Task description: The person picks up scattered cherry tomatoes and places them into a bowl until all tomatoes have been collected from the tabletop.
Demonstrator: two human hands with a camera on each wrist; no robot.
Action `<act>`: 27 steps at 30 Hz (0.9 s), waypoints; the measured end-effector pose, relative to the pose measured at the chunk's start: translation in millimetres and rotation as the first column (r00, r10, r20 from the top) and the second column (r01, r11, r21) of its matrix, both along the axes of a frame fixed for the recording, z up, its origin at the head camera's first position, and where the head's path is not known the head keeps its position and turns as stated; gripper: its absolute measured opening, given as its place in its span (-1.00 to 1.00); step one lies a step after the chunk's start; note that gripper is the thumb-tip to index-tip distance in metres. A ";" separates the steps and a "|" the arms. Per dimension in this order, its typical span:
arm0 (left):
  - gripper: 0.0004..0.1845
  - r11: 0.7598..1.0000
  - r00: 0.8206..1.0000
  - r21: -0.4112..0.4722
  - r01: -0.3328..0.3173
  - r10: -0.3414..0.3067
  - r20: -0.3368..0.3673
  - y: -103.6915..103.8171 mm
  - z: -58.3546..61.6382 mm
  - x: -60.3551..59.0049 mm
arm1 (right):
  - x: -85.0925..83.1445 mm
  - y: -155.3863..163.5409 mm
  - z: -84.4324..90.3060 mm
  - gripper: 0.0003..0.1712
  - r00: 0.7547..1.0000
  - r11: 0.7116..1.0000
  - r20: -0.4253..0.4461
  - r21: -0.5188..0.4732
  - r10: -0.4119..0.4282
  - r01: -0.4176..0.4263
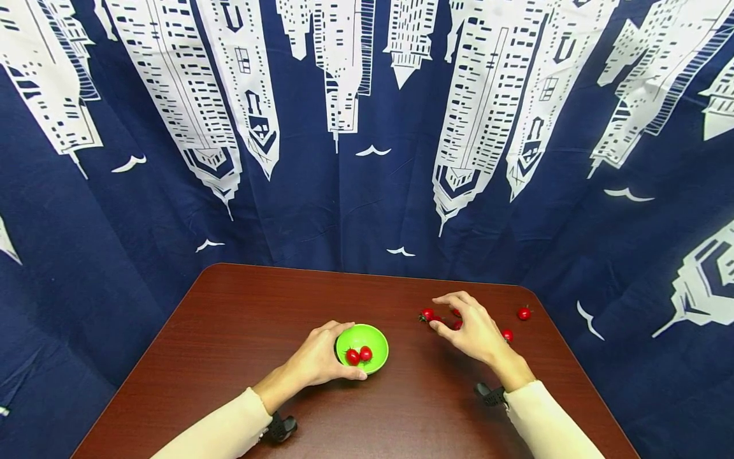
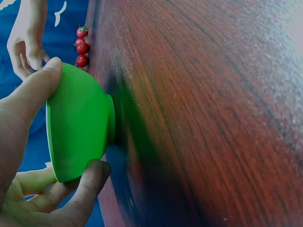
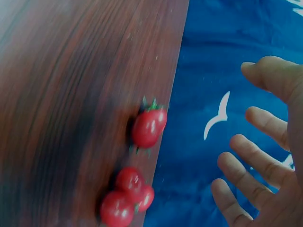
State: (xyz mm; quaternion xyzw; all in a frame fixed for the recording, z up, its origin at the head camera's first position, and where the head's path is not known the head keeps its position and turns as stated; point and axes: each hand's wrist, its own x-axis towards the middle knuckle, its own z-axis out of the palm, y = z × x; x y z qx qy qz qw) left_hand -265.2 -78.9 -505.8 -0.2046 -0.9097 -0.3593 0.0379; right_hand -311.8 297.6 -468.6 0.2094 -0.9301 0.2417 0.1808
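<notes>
A small green bowl (image 1: 376, 341) stands on the brown table, with two red cherry tomatoes (image 1: 352, 356) inside. My left hand (image 1: 318, 358) grips the bowl from its left side, thumb at the near rim and fingers round the far side. In the left wrist view the thumb touches the rim of the bowl (image 2: 78, 125) and fingertips hold its opposite side. To the right, my right hand (image 1: 474, 330) is held over a group of cherry tomatoes (image 1: 427, 314), partly hiding them. In the right wrist view its fingers are spread and hold nothing, apart from the tomatoes (image 3: 147, 127).
Two more cherry tomatoes lie farther right: one (image 1: 507, 335) beside the right wrist, another (image 1: 524, 313) near the table's right edge. The brown table (image 1: 258, 319) ends at a dark blue cloth (image 1: 309, 210) printed with white buildings, hanging behind and at the sides.
</notes>
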 end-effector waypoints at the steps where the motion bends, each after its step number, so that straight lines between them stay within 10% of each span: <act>1: 0.17 1.000 1.000 0.003 0.001 -0.001 0.001 -0.3 -0.3 -0.2 | -0.5 4.1 -1.1 -0.44 1.000 1.000 -0.003 -0.002 -0.007 0.007; 9: 0.13 0.999 0.996 0.035 0.041 -0.038 -0.087 -5.6 -7.8 -2.9 | -0.4 34.8 -10.7 -0.42 0.998 0.999 -0.059 -0.009 -0.034 0.034; 27: 0.16 1.000 1.000 0.022 0.009 -0.009 0.000 -2.8 -3.0 -1.5 | 3.6 87.1 -24.6 -0.27 0.993 0.994 0.035 -0.007 -0.112 0.113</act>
